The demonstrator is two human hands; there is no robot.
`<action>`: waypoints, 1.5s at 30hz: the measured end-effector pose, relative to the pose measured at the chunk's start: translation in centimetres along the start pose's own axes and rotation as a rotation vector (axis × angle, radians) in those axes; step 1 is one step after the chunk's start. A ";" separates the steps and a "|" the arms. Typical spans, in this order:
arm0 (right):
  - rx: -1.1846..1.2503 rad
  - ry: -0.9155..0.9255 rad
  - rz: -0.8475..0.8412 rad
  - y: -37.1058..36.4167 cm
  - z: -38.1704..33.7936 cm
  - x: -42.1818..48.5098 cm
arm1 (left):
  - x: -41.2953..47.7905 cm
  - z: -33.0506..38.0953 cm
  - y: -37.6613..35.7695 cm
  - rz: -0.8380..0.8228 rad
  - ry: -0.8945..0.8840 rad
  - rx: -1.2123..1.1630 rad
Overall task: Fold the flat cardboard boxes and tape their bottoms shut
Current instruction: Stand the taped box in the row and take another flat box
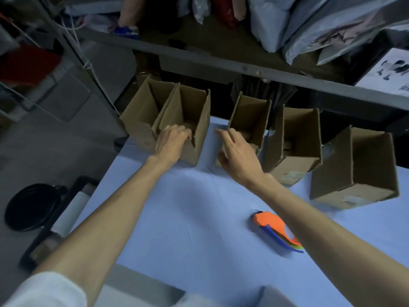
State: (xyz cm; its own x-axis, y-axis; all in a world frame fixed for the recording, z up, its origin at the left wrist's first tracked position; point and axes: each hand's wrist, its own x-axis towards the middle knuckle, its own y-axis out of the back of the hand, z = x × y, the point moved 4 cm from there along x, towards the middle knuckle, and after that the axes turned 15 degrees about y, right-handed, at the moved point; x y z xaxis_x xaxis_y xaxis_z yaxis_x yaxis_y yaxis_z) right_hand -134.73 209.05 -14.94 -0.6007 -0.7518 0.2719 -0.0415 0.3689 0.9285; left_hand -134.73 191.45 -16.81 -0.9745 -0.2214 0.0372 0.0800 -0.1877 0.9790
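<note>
- So, head view only: five folded boxes stand open-topped in a row along the far edge of the table [181,218], which is covered with a blue cloth.
- The left hand [171,144] has its fingers curled over the near rim of the second box [192,116]. That one sits tight against the end box [139,120] at the far left corner. My guess is the hand is nudging it into line with the rest.
- The right hand [238,154] is on the near wall of the middle box [251,119]. Its fingers lie mostly straight along the rim, thumb spread lower down. I can't tell whether it's really pinching the wall or just resting there.
- The fourth box [296,138] and the far-right box [363,169] stand apart from each other. Pale patches low on both look like tape, so those seem finished.
- The orange tape dispenser [272,224] lies mid-table, partly under the right forearm, handy for the next bottom.
</note>
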 end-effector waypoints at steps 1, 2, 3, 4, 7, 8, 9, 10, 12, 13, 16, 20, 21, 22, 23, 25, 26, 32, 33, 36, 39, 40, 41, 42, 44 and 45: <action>0.023 0.018 0.009 -0.3 -0.4 0.2 | -0.4 0.5 0.4 0.037 -0.039 -0.014; 0.050 0.033 0.028 -0.6 -0.8 0.4 | -1.0 1.0 0.9 0.082 -0.080 -0.017; 0.079 0.045 0.049 -0.9 -1.2 0.6 | -1.6 1.5 1.5 0.120 -0.113 -0.026; 0.111 0.053 0.061 -1.1 -1.7 0.9 | -2.3 1.9 2.1 0.136 -0.138 -0.039; 0.181 0.105 0.067 -1.2 -3.3 1.0 | -5.3 2.8 4.2 0.148 -0.159 -0.067; 0.196 0.118 0.080 -1.0 -3.8 0.8 | -6.3 3.1 5.0 0.126 -0.148 -0.081; 0.214 0.122 0.106 -0.6 -4.1 0.6 | -7.1 3.4 5.4 0.103 -0.144 -0.090; 0.247 0.118 0.127 0.1 -4.4 0.3 | -8.0 3.5 5.9 0.078 -0.147 -0.105; 0.395 0.097 0.141 1.4 -5.2 -0.9 | -9.7 3.5 6.6 0.016 -0.171 -0.181; 0.494 0.076 0.149 2.2 -5.5 -1.7 | -10.4 3.3 7.0 -0.017 -0.187 -0.237; 0.668 0.033 0.199 3.8 -6.6 -4.2 | -12.6 2.6 7.8 -0.064 -0.178 -0.419; 0.797 -0.104 0.139 2.3 -5.5 -7.1 | -14.0 2.3 7.5 -0.128 -0.099 -0.580; 0.857 -0.154 0.126 1.9 -4.8 -7.6 | -13.8 2.2 7.2 -0.168 -0.087 -0.557; 0.909 -0.192 0.124 1.8 -4.1 -8.1 | -13.6 2.3 7.0 -0.215 -0.097 -0.527; 0.948 -0.212 0.118 1.9 -3.5 -8.6 | -13.4 2.3 6.8 -0.270 -0.112 -0.504; 1.029 -0.211 0.086 2.2 -2.7 -9.1 | -13.3 2.2 6.5 -0.354 -0.102 -0.492; 1.075 -0.210 0.075 2.1 -2.3 -9.3 | -13.3 2.2 6.3 -0.376 -0.082 -0.489; 1.059 -0.428 0.130 -2.4 0.0 -10.6 | -13.0 3.8 3.4 -0.326 0.076 -0.403; 1.024 -0.514 0.167 -3.3 -0.3 -11.0 | -12.8 4.0 2.4 -0.303 0.119 -0.362; 1.069 -0.710 0.274 -6.0 -2.2 -12.7 | -12.2 4.6 -1.2 -0.305 0.209 -0.265; 0.994 -0.677 0.187 -7.2 -4.2 -14.4 | -11.3 5.2 -4.1 -0.362 0.273 -0.309; 0.969 -0.674 0.194 -7.5 -4.4 -14.9 | -11.2 5.5 -4.9 -0.405 0.258 -0.375; 0.961 -0.686 0.228 -7.7 -4.5 -15.2 | -11.2 5.7 -5.6 -0.456 0.214 -0.431; 0.962 -0.702 0.262 -8.0 -4.4 -15.4 | -11.2 5.9 -6.3 -0.513 0.150 -0.449; 0.948 -0.724 0.285 -8.7 -4.0 -15.2 | -10.9 5.9 -7.7 -0.585 0.044 -0.382; 0.949 -0.742 0.276 -9.1 -3.9 -15.0 | -10.6 5.9 -8.2 -0.597 0.027 -0.342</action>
State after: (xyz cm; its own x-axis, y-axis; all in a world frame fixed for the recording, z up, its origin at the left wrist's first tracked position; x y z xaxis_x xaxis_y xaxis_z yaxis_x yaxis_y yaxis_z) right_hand -122.23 214.84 -26.48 -0.9758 -0.2081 -0.0670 -0.2180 0.9490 0.2278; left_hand -126.28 200.95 -24.10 -0.8672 -0.0090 -0.4979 -0.4026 -0.5757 0.7117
